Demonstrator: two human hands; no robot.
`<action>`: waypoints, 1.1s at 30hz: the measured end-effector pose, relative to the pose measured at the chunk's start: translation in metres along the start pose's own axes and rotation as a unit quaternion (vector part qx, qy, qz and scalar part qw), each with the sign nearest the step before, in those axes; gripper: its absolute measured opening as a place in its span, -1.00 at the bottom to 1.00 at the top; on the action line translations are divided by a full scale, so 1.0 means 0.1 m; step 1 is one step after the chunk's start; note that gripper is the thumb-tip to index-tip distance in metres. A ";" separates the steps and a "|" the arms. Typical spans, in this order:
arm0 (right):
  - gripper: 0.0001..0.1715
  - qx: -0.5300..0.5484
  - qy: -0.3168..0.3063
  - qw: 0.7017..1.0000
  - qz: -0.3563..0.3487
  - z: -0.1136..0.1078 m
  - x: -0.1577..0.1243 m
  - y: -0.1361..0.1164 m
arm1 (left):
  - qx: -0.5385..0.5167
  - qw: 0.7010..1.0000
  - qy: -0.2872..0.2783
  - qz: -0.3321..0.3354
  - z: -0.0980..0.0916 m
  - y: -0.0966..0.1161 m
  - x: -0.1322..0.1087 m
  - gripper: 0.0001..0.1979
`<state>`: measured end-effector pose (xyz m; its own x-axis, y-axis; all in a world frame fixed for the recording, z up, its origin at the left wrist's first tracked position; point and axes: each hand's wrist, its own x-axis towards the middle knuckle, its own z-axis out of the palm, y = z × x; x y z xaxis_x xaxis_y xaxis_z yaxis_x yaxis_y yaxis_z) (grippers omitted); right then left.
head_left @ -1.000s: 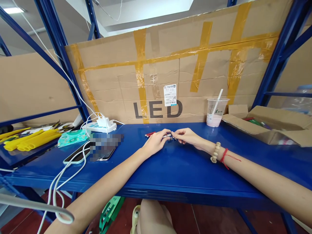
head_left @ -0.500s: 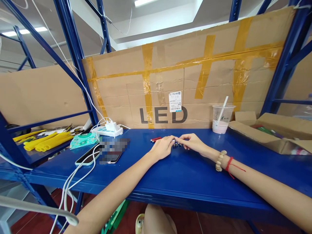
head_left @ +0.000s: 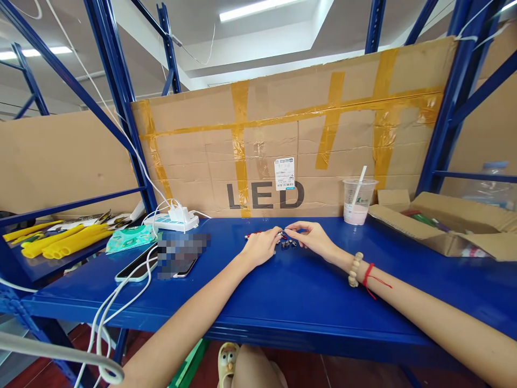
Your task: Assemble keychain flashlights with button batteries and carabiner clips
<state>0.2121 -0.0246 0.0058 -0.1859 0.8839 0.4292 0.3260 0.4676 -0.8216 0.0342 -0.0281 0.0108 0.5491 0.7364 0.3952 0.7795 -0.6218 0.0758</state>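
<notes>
On the blue table, my left hand [head_left: 262, 248] lies low with its fingers curled together; whatever is under or in the fingertips is too small to make out. Behind its knuckles shows part of a slim red object [head_left: 252, 235], mostly covered by the hand. My right hand [head_left: 314, 237] is just to the right, thumb and index finger brought close at the tips near the left fingertips. Between those tips is a tiny dark or shiny bit that I cannot name. Several small shiny metal pieces [head_left: 288, 244] lie on the table below and between both hands.
At the left are phones [head_left: 137, 264], white cables, a power strip [head_left: 161, 222], a teal packet [head_left: 131, 237] and yellow-handled tools [head_left: 76, 241]. A plastic cup with a straw [head_left: 357, 203] stands at the back right, beside an open cardboard box [head_left: 436, 231]. Taped cardboard [head_left: 194, 167] backs the table.
My right fingertips have drawn slightly apart from the left hand, showing more of the small metal pieces. The left hand covers more of the red object. The view has shifted a little.
</notes>
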 end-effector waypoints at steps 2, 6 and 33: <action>-0.52 -0.035 0.002 0.999 -0.042 -0.03 0.00 0.01 | -0.012 1.000 -0.004 0.008 -0.01 -0.02 0.00 -0.73; -0.66 -0.176 0.012 0.972 -0.157 -0.10 0.00 0.03 | -0.036 0.999 0.002 0.036 -0.01 -0.04 -0.02 -0.72; -0.66 -0.311 -0.009 0.910 -0.273 -0.23 0.01 -0.11 | -0.017 0.998 0.010 0.055 -0.01 0.00 -0.02 -0.73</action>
<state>0.2297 -0.0284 0.0238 -0.4906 0.5199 0.6993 0.6414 0.7587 -0.1140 0.0330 -0.0302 0.0107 0.6246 0.6581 0.4204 0.7035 -0.7079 0.0628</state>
